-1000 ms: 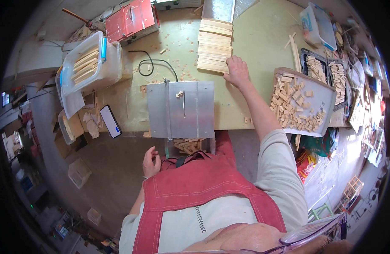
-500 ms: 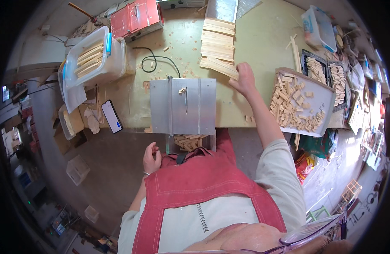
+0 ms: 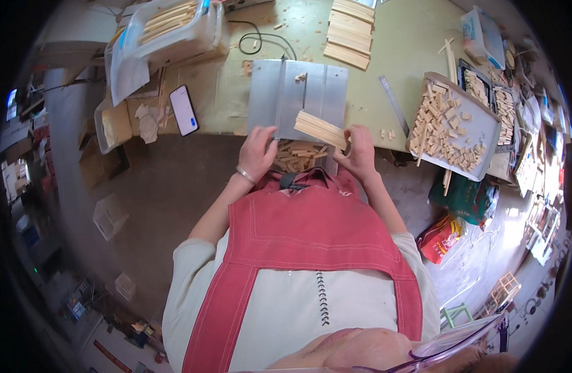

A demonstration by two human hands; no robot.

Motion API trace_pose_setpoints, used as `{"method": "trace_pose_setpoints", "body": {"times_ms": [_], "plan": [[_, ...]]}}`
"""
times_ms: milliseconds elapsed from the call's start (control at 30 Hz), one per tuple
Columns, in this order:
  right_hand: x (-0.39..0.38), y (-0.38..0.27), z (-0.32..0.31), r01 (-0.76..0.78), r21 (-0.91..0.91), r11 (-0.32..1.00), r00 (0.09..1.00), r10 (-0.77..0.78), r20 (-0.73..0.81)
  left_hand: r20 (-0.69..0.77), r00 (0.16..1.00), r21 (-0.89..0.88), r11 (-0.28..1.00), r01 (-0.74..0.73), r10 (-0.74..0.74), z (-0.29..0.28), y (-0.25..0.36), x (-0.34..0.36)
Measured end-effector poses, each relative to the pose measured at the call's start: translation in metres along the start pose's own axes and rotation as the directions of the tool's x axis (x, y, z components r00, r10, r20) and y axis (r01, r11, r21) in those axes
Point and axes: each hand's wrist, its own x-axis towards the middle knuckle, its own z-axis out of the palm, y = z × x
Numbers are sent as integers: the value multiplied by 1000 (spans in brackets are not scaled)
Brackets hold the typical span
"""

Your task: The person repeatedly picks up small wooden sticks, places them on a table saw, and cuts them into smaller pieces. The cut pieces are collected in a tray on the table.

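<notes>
My right hand (image 3: 358,154) grips one end of a small bundle of flat pale wooden strips (image 3: 320,129), pinched between thumb and fingers. The strips' other end reaches over the front part of a metal plate (image 3: 265,93) with a narrow slot and grooves. A few small wood bits (image 3: 300,77) lie beside the slot. At the plate's front left corner is my left hand (image 3: 259,152), its thumb and forefinger apart, with nothing visible in it. Below the plate's front edge, a box holds many short wooden pieces (image 3: 298,155).
More wooden strips (image 3: 349,34) lie in a row at the back. To the right stand a tray (image 3: 478,133) of small wood blocks and a metal ruler (image 3: 394,104). A phone (image 3: 184,110), a black cable (image 3: 270,34) and a plastic bin (image 3: 211,37) of strips are on the left.
My right hand has drawn a bundle of strips from the row back toward me, over the plate. My left hand has risen to the plate's front corner. The view has shifted.
</notes>
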Motion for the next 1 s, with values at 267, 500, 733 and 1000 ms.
{"method": "trace_pose_setpoints", "body": {"times_ms": [267,500,733,1000], "plan": [[18,5,44,57,-111,992,977,-33,210,4,998,110,992,-66,66,15,-28,13],[26,4,40,52,-224,973,981,-8,194,189,981,234,969,-75,30,30,-30,51],[5,2,56,-135,-242,961,962,186,200,195,981,185,981,-52,15,30,-30,54],[9,-6,51,-531,125,838,833,490,256,155,987,139,988,-69,47,29,-38,52]]}}
